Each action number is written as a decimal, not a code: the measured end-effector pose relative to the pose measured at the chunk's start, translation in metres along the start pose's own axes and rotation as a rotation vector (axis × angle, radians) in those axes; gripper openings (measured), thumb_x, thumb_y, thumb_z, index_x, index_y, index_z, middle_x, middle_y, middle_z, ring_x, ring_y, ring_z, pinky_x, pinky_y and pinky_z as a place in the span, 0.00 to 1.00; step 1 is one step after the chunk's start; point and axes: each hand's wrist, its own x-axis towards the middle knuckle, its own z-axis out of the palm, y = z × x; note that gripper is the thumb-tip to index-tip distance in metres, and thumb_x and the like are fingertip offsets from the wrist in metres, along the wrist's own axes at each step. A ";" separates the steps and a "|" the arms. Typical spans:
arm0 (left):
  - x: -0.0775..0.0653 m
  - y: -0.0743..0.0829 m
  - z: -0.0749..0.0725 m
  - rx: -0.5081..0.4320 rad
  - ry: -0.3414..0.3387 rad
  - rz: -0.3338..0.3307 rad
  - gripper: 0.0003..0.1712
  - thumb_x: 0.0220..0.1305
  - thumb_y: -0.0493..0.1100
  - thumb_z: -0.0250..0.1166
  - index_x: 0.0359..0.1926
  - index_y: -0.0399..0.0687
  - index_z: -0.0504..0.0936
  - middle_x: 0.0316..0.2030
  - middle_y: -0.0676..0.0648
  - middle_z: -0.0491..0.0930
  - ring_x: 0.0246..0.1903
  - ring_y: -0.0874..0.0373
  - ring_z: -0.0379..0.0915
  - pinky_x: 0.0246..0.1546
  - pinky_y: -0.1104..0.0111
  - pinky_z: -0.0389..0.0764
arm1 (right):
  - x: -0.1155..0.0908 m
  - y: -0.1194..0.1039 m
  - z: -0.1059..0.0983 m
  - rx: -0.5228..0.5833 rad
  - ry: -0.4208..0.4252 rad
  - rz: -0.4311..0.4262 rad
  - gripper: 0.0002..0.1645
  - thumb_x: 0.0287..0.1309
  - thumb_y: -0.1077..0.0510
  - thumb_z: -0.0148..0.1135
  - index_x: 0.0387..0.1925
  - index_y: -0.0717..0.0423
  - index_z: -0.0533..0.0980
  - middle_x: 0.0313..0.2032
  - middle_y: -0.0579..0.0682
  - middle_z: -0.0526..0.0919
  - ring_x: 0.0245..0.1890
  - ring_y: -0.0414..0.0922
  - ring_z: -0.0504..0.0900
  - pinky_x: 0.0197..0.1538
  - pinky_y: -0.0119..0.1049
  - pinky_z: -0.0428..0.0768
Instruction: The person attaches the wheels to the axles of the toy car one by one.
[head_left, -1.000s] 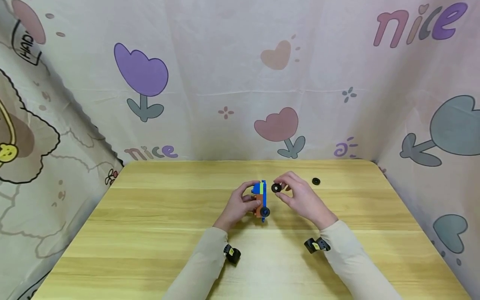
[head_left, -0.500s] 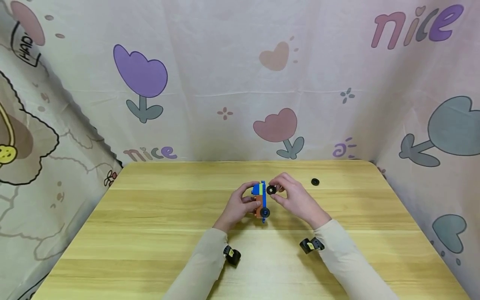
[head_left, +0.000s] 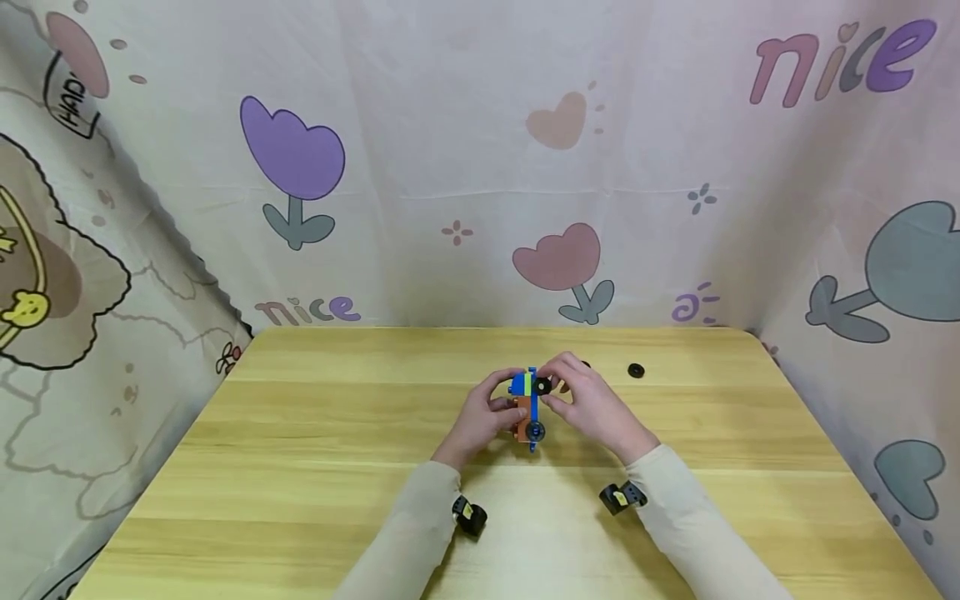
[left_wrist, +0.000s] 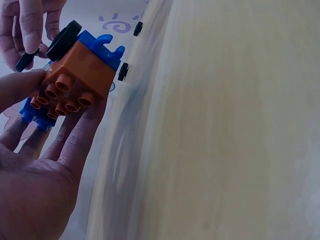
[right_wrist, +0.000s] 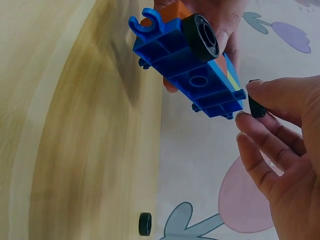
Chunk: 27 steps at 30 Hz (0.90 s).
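My left fingers (left_wrist: 80,137) hold the blue and orange toy car (right_wrist: 170,55) above the bench (head_left: 337,433); one mounted wheel (right_wrist: 194,37) sits on it. My right fingers (right_wrist: 282,95) pinch a black wheel (right_wrist: 256,105) just beside its bare peg (right_wrist: 240,94). Two loose wheels (head_left: 636,371) lie farther away.

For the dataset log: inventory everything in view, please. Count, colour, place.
Table: 1, yellowish wood-grain, centre
Cloth backdrop: at least 1, pale, printed, behind and beside table
Block vehicle: 1, blue, orange and yellow-green, over table
Fitted wheel: 1, black, vehicle's near end
Held wheel: 1, black, beside vehicle's far end
Loose wheels: 2, black, table's far side
Wrist cameras: 2, black, lower centre, head view
Sleeves: 2, beige, lower edge, head view
Left hand: 1, bare, gripping vehicle
Right hand: 1, bare, pinching held wheel
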 end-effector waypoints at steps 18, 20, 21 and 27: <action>-0.001 0.000 0.000 0.011 -0.011 0.013 0.33 0.64 0.28 0.63 0.68 0.53 0.70 0.49 0.35 0.79 0.42 0.50 0.81 0.36 0.60 0.83 | 0.001 0.003 0.008 0.008 0.009 0.009 0.18 0.57 0.66 0.70 0.49 0.59 0.78 0.46 0.46 0.75 0.40 0.42 0.77 0.43 0.37 0.80; -0.001 -0.001 0.000 0.013 -0.017 0.013 0.34 0.64 0.29 0.64 0.68 0.53 0.70 0.49 0.35 0.79 0.42 0.50 0.81 0.36 0.61 0.83 | 0.000 0.004 0.009 0.010 0.010 0.009 0.18 0.57 0.66 0.70 0.49 0.59 0.78 0.46 0.46 0.75 0.40 0.42 0.77 0.43 0.37 0.80; -0.001 -0.002 0.000 0.014 -0.020 0.013 0.34 0.64 0.29 0.64 0.69 0.54 0.69 0.50 0.35 0.78 0.42 0.50 0.81 0.36 0.61 0.83 | 0.000 0.004 0.009 0.012 0.009 0.011 0.18 0.57 0.66 0.70 0.50 0.59 0.78 0.46 0.46 0.74 0.40 0.42 0.77 0.43 0.38 0.80; -0.002 -0.002 0.000 0.008 -0.027 0.016 0.35 0.64 0.29 0.63 0.70 0.54 0.69 0.62 0.41 0.68 0.44 0.50 0.79 0.37 0.60 0.83 | -0.001 0.003 0.010 0.013 0.000 0.026 0.19 0.58 0.65 0.69 0.51 0.58 0.78 0.47 0.46 0.74 0.43 0.44 0.78 0.46 0.40 0.80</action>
